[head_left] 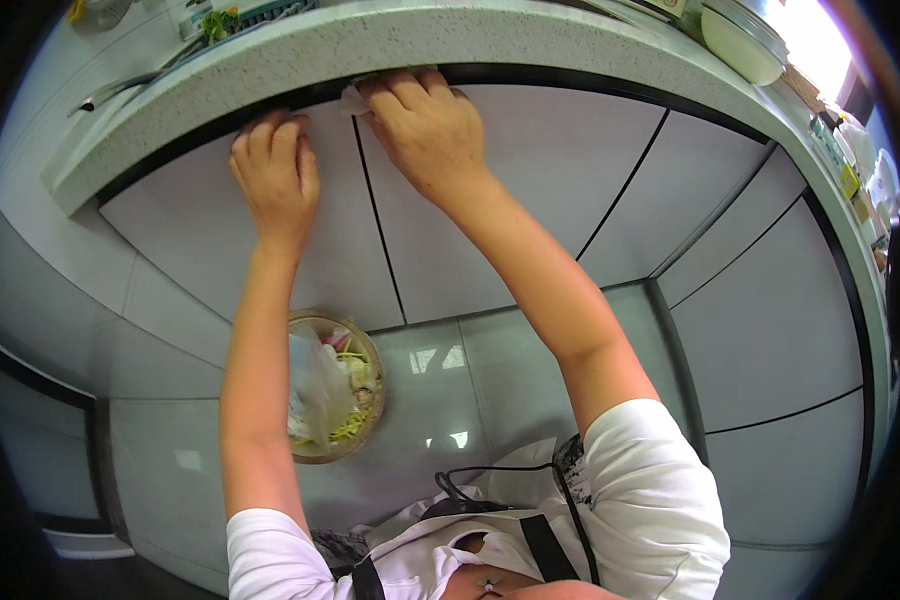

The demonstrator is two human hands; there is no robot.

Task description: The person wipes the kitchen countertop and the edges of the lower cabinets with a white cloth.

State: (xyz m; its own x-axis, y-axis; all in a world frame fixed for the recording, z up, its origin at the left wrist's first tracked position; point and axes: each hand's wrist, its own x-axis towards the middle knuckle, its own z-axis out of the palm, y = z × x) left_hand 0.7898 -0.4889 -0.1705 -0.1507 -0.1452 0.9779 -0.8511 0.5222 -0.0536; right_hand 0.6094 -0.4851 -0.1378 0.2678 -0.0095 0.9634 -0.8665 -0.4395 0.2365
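Observation:
My left hand [275,180] reaches up to the top of a light grey cabinet door [340,230]. Its fingers are bent over the door's upper edge, with the tips hidden in the dark strip [210,132] below the countertop. To its right, my right hand [425,130] is closed around a crumpled white cloth or tissue [353,100], pressed against the top of the neighbouring door [530,170]. Only a small bit of the cloth shows beside the thumb, and the fingertips are hidden under the counter's edge.
Below my left forearm, a round bin [375,360] holding food scraps and a plastic bag stands on the shiny tiled floor [430,390]. The speckled countertop [530,35] curves overhead, bearing a lidded bowl [745,45] at right. A black cable [560,480] hangs by my chest.

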